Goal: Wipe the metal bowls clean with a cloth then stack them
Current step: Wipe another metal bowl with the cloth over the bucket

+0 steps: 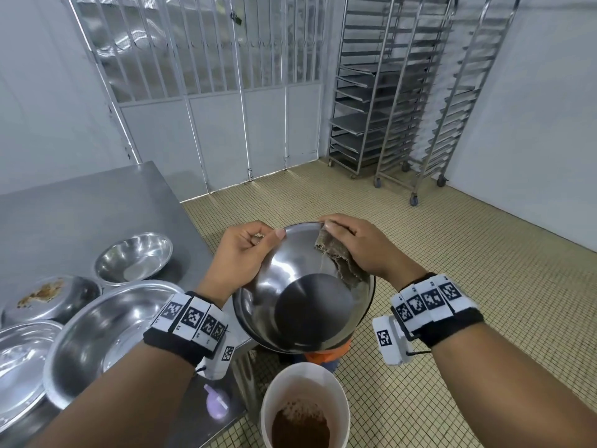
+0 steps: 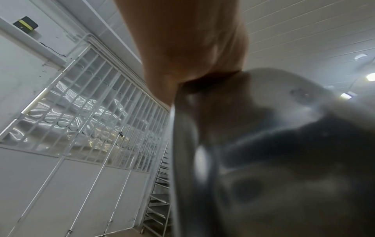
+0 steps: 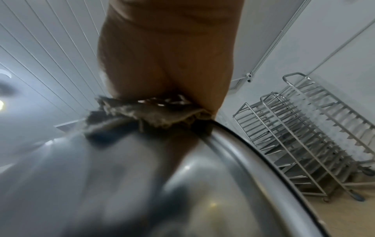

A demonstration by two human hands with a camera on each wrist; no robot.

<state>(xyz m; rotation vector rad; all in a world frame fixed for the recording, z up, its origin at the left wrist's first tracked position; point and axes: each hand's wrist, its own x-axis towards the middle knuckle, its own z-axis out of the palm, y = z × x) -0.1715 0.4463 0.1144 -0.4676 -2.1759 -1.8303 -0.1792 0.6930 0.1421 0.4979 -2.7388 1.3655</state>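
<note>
Now left hand (image 1: 240,253) grips bowl (image 1: 303,305) rim, held off worktop (image 1: 80,208) corner; right hand (image 1: 358,245) presses cloth (image 1: 337,261) inside. Best: firm circular sweeps, rotate bowl.

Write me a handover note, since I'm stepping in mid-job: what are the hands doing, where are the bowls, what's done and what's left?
Left hand grips the rim of the held bowl, tilted over the floor beside the table.
Right hand presses the cloth against its inner wall near the rim.
Four other bowls on the table: far bowl, big bowl, upturned soiled bowl, one at the left edge.
Done: nothing stacked.
Left: finish this bowl, wipe the others, stack.
</note>
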